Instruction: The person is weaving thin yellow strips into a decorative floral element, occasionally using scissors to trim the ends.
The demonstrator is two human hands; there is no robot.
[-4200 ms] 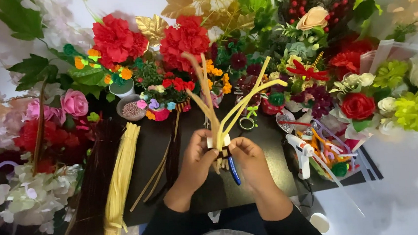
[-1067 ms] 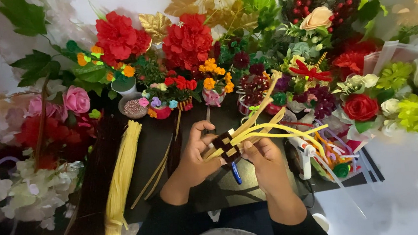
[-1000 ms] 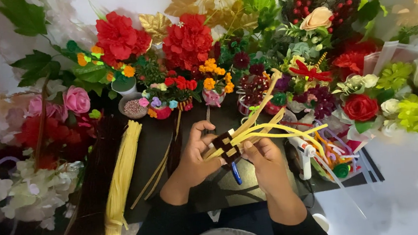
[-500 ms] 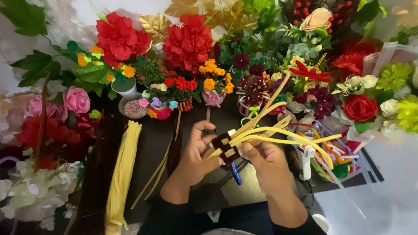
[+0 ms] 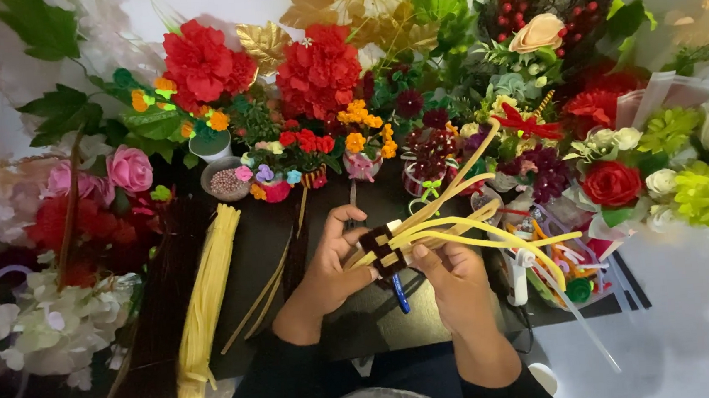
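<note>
A bundle of yellow pipe cleaners (image 5: 456, 229), apparently bound with brown weave (image 5: 383, 249), was clamped by the left hand (image 5: 330, 267) and right hand (image 5: 452, 279); crossings were best kept pinched flat.

left hand (image 5: 331, 263): bare, no ring or watch seen, lower centre of frame | right hand (image 5: 451, 275): bare, no ring or watch seen, just right of centre | sleeves (image 5: 277, 379): dark, long, plain, ending at both wrists, bottom centre | lap: dark cloth, pale patch at bottom edge
</note>
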